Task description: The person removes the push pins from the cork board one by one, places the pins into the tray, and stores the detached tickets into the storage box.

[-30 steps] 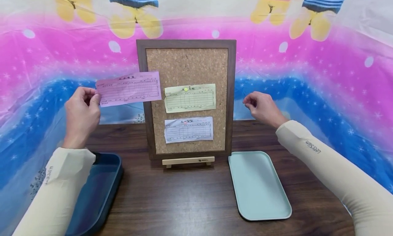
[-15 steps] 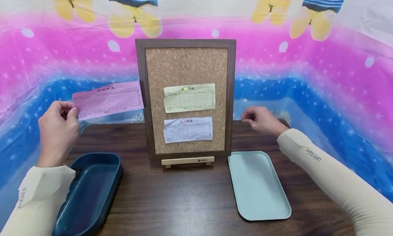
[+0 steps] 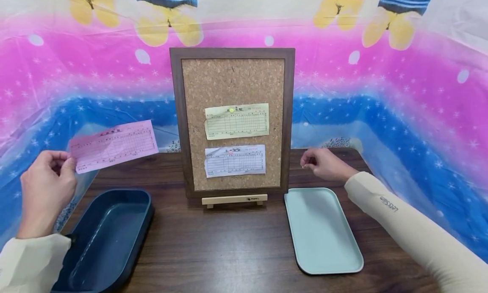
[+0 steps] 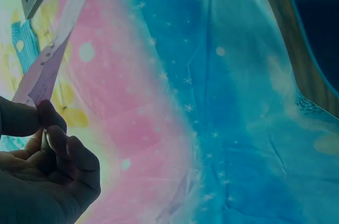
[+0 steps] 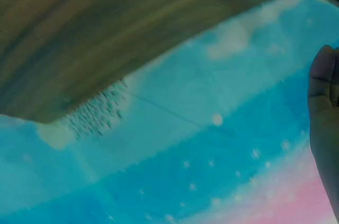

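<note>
My left hand (image 3: 48,189) pinches the left end of a pink receipt slip (image 3: 114,145) between thumb and fingers, over the back of the dark blue tray (image 3: 146,216). The left wrist view shows the slip (image 4: 53,57) nearly edge-on. My right hand (image 3: 327,165) hovers above the pale green tray (image 3: 324,229), its thumb and fingers pinching a tiny whitish thing, perhaps a push pin. A yellow-green slip (image 3: 237,123) and a white slip (image 3: 235,161) are pinned to the framed corkboard (image 3: 233,81). In the right wrist view only part of the hand (image 5: 322,113) appears.
The corkboard stands on a small wooden easel (image 3: 234,199) at the middle of the dark wooden table (image 3: 213,242). The trays lie to its left and right. Behind hangs a patterned pink and blue cloth (image 3: 328,73).
My left hand has carried the pink slip left and down, away from the corkboard towards the dark blue tray. My right hand has lowered towards the pale green tray. The pinned slips stay put.
</note>
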`<state>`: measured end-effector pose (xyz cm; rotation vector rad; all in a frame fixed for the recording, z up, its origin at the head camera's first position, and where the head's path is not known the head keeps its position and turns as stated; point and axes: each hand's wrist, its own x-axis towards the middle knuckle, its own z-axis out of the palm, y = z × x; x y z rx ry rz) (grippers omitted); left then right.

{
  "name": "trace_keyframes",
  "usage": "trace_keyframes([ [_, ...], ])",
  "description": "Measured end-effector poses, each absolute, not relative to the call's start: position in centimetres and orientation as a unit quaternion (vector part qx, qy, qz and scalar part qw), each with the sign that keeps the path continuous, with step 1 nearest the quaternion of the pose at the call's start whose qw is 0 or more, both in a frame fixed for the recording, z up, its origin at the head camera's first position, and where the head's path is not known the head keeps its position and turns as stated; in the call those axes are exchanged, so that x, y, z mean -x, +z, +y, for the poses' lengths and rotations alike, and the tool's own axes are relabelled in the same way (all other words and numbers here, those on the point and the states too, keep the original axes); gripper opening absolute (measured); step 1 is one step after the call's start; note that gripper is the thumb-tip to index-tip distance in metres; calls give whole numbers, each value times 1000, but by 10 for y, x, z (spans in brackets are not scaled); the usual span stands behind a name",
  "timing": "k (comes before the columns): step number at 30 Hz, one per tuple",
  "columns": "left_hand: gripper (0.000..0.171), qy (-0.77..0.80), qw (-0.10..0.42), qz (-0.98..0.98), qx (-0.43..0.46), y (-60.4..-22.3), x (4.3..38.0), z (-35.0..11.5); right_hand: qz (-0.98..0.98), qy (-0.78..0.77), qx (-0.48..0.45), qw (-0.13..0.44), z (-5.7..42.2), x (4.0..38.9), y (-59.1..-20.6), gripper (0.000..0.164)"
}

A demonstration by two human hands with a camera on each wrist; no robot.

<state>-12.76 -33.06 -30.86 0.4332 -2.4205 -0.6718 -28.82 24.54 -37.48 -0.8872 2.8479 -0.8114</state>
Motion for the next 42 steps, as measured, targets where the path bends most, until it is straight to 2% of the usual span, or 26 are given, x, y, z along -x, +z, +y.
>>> trace_keyframes([
  [5,29,-238,285,-913,-171,-321,113,-336,930,-260,250,65,254,280,-398,15],
  [18,19,-231,258,-921,-178,-356,79,-356,930,-263,240,93,259,271,-424,15],
  [27,16,-240,265,-916,-182,-373,70,-363,925,-266,253,104,257,269,-436,12],
  [34,27,-202,252,-927,-191,-444,81,-423,928,-257,244,116,259,264,-447,9],
  [37,26,-198,249,-929,-190,-442,75,-416,929,-256,237,123,260,262,-451,11],
  [42,13,-195,193,-936,-219,-406,62,-378,928,-257,237,131,259,259,-458,16],
])
